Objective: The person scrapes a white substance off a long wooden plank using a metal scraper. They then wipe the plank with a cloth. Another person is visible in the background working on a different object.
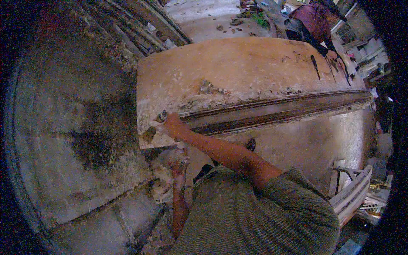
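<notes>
A long dark brown wooden moulding [272, 111] with lengthwise grooves lies along the near side of a workbench board [255, 63]. My right arm reaches across to its left end. There my right hand [171, 123] is closed around a small object with a dark and shiny end [162, 115], too unclear to name. Lower down, just off the board's near left corner, is my left hand [178, 165]. Its fingers are blurred against pale clutter, and whether it holds anything is hidden.
Wood shavings [208, 87] are scattered behind the moulding. Thin dark tools [315, 66] lie at the board's far right, where another person [312, 23] bends over with a hand on the board. A wooden stool-like frame [352, 191] stands at right. Long planks [140, 25] lean by the stained wall [80, 106].
</notes>
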A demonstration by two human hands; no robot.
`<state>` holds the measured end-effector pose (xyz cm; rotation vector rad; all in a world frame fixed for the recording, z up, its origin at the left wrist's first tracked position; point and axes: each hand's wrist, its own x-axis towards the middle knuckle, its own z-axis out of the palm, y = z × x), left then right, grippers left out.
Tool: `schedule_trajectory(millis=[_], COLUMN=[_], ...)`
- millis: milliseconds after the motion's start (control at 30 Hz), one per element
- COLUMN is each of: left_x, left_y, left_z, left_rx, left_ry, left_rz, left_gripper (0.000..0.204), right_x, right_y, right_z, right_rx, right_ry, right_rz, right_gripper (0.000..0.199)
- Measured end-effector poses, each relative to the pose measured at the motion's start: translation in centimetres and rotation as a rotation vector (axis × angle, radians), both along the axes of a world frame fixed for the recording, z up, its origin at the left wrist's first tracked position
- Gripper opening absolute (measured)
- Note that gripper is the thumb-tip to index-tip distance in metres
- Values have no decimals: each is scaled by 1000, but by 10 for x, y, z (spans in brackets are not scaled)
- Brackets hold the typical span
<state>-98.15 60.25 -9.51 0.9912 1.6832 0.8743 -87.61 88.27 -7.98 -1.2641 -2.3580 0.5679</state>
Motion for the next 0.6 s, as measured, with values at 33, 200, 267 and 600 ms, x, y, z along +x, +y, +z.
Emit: schedule_trajectory(millis=[33, 200, 267, 600], left_x=[0, -2, -4, 1], left_y=[-1, -6, -4, 39], left_z=[-8, -30, -20, 63], left_rx=[0, -21, 5, -39], left_ry=[8, 152, 178, -27], left_rz=[-20, -151, -183, -118], left_gripper=[37, 38, 38, 37], right_x=[18, 218, 295, 108], right_y=[-7, -46, -63, -57], right_z=[19, 109, 132, 44], right_rx=[-45, -451, -234, -37], right_ry=[-3, 427, 409, 273], right_rz=[-77, -431, -783, -626], right_gripper=[36, 55, 44, 44])
